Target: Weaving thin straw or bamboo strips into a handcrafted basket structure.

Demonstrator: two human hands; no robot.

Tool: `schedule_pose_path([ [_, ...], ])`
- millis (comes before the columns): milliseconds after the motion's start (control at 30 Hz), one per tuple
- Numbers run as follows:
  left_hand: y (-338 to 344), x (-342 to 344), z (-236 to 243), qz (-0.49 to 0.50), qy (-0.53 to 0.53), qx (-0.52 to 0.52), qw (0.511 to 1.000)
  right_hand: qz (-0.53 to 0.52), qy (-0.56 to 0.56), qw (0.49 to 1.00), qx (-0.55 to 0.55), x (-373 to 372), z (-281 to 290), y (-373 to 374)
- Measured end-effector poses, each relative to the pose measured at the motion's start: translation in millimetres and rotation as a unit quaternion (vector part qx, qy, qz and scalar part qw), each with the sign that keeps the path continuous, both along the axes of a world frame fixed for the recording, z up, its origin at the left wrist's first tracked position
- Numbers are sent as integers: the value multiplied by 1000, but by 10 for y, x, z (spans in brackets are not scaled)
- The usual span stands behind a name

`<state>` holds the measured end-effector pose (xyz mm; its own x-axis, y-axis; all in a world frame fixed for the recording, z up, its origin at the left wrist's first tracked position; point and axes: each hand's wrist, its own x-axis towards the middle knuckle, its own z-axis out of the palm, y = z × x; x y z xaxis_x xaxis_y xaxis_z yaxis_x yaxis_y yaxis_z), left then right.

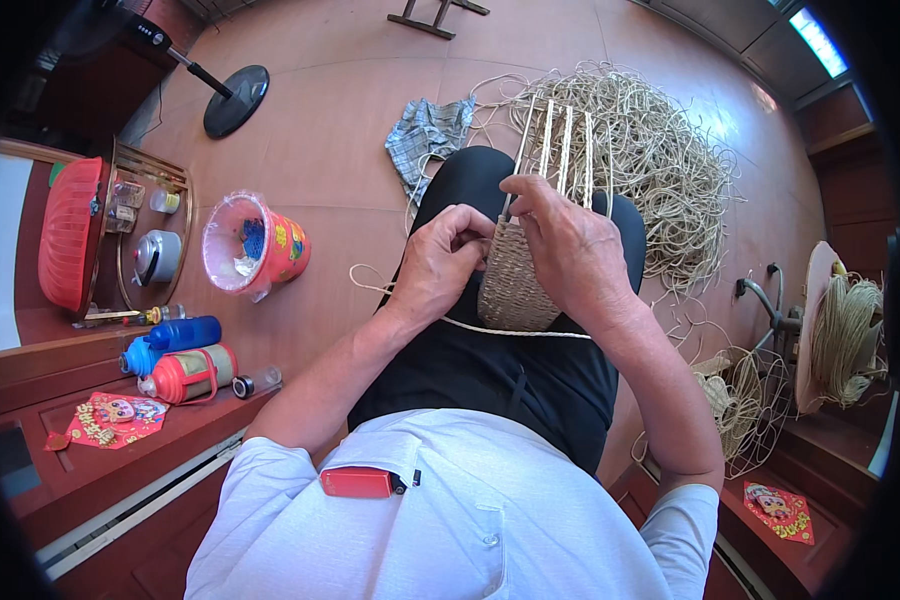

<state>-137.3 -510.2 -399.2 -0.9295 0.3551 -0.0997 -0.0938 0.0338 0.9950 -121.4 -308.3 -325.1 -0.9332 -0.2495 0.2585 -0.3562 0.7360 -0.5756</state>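
A woven straw piece (515,280), tan and tightly braided, rests across my lap between my knees. Several pale stakes (567,150) rise from its far end. My left hand (442,258) has its thumb and fingers pinched at the weave's upper left edge; whether a strand is between them is hidden. My right hand (573,245) bends over the top right of the piece, its fingers closed round the edge beside the leftmost stake. A thin straw cord (515,331) runs across my lap below the piece, and a loop of cord sticks out left of my left wrist.
A large heap of loose straw cord (660,170) covers the floor beyond my right knee. A checked cloth (428,138) lies beside my left knee. Left stand a pink bucket (292,248), a fan base (237,101) and bottles (192,372). A cord reel (838,335) stands right.
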Motion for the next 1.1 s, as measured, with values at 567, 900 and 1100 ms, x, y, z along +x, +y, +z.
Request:
schedule_pose_path([
  [567, -33, -509, 168, -214, 62, -104, 969, 43, -165, 981, 95, -148, 144, -42],
  [900, -103, -459, 50, -240, 74, -72, 965, 20, -164, 985, 47, -84, 116, -104],
  [1100, -77, -445, 137, -186, -5, -39, 982, 25, -173, 981, 81, -98, 177, -121],
])
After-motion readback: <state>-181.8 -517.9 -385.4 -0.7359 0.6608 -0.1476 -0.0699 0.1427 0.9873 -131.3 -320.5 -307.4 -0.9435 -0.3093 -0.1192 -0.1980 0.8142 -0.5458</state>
